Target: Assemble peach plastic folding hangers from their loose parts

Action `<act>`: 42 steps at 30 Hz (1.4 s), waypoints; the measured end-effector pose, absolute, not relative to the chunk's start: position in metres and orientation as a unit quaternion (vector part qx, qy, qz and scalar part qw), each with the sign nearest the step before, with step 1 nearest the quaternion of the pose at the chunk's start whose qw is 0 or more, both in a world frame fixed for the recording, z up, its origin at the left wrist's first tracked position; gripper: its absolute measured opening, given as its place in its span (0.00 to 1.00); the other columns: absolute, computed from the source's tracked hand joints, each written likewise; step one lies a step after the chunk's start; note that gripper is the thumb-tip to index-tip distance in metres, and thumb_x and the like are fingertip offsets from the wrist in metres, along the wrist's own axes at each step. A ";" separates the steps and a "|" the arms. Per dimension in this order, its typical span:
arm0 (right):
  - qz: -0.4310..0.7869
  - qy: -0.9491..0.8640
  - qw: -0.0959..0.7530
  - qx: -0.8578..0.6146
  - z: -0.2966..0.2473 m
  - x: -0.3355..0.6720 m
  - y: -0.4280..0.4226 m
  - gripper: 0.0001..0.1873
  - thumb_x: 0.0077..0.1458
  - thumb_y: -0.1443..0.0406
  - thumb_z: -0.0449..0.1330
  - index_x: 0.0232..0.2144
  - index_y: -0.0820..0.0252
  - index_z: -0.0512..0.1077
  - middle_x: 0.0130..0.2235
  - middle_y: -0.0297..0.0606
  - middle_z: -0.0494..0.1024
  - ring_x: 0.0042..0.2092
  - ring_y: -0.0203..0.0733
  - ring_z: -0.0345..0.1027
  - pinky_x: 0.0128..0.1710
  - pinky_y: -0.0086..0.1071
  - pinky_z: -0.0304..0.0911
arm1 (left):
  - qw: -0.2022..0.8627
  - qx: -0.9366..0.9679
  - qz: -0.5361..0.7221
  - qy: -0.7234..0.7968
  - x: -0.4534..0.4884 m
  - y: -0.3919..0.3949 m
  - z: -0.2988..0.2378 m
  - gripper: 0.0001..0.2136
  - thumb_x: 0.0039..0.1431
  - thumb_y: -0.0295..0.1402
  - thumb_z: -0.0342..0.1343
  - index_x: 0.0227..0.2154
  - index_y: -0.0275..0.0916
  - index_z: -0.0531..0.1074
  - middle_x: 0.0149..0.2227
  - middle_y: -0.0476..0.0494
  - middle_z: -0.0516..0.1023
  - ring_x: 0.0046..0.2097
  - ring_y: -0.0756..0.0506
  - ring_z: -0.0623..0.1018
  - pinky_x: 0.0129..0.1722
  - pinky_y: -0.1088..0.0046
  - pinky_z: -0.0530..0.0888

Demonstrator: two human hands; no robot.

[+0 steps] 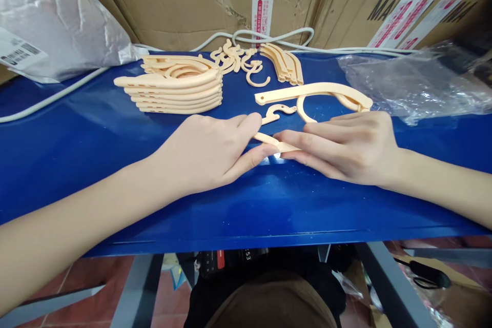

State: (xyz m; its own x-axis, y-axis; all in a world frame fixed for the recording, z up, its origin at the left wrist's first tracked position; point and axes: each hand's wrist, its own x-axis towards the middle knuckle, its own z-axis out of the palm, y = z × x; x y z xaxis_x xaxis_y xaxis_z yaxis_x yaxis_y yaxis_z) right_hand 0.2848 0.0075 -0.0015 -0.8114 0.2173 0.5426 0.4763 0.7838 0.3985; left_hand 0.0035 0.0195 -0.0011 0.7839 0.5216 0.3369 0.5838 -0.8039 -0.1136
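My left hand [219,148] is closed in a pinch on a cream plastic hanger part [266,138]. Facing it, my right hand [353,148] has its fingers closed on a cream piece [287,147] that meets this part between my fingertips. My fingers cover most of both pieces, so whether they are joined is unclear. Just beyond my right hand lies a long cream hanger arm [315,90] with a curved piece [303,110] under it. A small hook-shaped part [282,108] rests behind my left fingertips.
Stacked folded hangers [172,92] stand at the left on the blue table [246,210]. Behind are loose hooks [230,56] and a bundle of hanger arms [282,64]. A clear plastic bag [415,82], a silver parcel bag [57,15], a white cable [219,36] and cardboard boxes [165,0] surround them.
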 end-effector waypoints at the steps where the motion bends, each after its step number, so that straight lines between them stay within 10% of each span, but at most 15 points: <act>1: -0.270 -0.912 0.242 -0.190 -0.001 0.285 0.008 0.17 0.84 0.58 0.57 0.51 0.60 0.83 0.30 0.26 0.85 0.27 0.30 0.76 0.28 0.29 0.65 | 0.096 -0.938 -0.148 -0.298 0.003 0.021 -0.004 0.38 0.86 0.53 0.27 0.46 0.36 0.81 0.26 0.45 0.77 0.24 0.43 0.72 0.23 0.68 0.57; 9: -0.259 -0.911 0.252 -0.199 -0.004 0.285 0.009 0.16 0.83 0.58 0.58 0.52 0.61 0.84 0.32 0.29 0.86 0.29 0.31 0.77 0.29 0.30 0.65 | 0.068 -0.933 -0.240 -0.261 0.001 0.021 -0.001 0.30 0.89 0.48 0.36 0.36 0.41 0.78 0.30 0.50 0.79 0.28 0.48 0.76 0.26 0.69 0.58; 17: -0.223 -0.913 0.254 -0.228 -0.002 0.286 0.010 0.17 0.82 0.58 0.59 0.52 0.60 0.85 0.32 0.31 0.88 0.27 0.34 0.75 0.27 0.31 0.63 | 0.039 -0.923 -0.206 -0.322 0.000 0.017 0.012 0.24 0.88 0.44 0.39 0.65 0.49 0.80 0.43 0.44 0.86 0.39 0.42 0.84 0.35 0.65 0.70; 42: -0.201 -0.910 0.268 -0.244 -0.007 0.288 0.012 0.21 0.84 0.55 0.54 0.57 0.55 0.85 0.34 0.31 0.89 0.29 0.34 0.79 0.28 0.30 0.65 | 0.033 -0.938 -0.146 -0.313 0.001 0.019 0.012 0.26 0.86 0.42 0.35 0.52 0.42 0.81 0.45 0.44 0.90 0.41 0.42 0.87 0.35 0.66 0.71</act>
State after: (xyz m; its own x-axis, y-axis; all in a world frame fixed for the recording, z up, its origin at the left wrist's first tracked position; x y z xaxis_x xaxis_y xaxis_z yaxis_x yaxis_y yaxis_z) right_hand 0.2883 0.0115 -0.0073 -0.7368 0.3371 0.5861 0.5525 0.7999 0.2345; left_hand 0.0008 0.0195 0.0124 0.7609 0.5780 0.2950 0.5971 -0.8016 0.0304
